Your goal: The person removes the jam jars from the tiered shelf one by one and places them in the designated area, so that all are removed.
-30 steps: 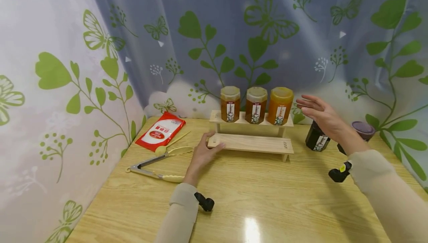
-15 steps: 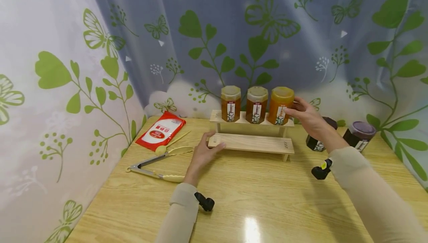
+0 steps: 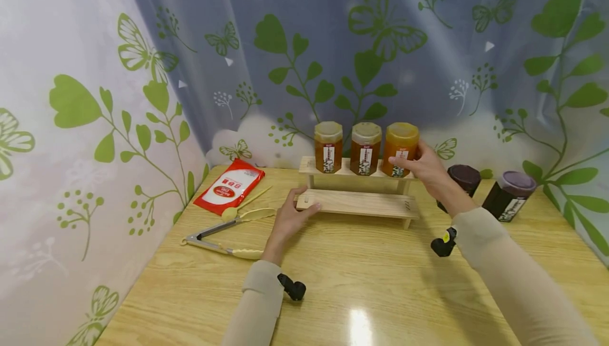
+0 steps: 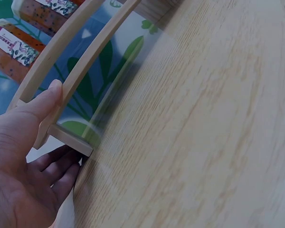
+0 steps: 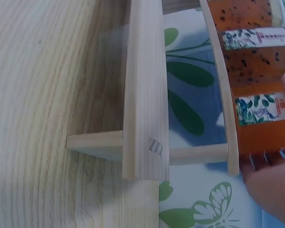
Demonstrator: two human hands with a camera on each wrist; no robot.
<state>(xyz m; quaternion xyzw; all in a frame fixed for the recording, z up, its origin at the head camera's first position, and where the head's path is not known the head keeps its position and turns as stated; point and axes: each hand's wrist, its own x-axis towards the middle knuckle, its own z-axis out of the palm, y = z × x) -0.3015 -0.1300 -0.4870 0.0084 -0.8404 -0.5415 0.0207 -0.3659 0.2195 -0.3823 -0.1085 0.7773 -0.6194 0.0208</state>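
A two-step wooden rack (image 3: 358,202) stands on the table, its upper step bearing three hexagonal glass jars in a row. My left hand (image 3: 289,219) grips the left end of the lower step; the left wrist view shows the thumb (image 4: 51,97) on the board and the fingers around the end leg. At the right end of the upper step my right hand (image 3: 432,170) holds the orange jar (image 3: 400,137), thumb across its front near the label. Beside it are an amber-brown jar (image 3: 365,145) and another amber jar (image 3: 328,145).
Two dark jars stand to the right, one (image 3: 465,176) partly behind the right forearm, the other (image 3: 510,198) purple-lidded. On the left lie a red-and-white packet (image 3: 230,186), a yellow-ended stick (image 3: 252,199) and spread tongs (image 3: 209,243). Patterned curtains (image 3: 304,71) hang close behind.
My right hand has moved left from above the dark jars to the orange jar and taken hold of it. The left hand has stayed on the rack.
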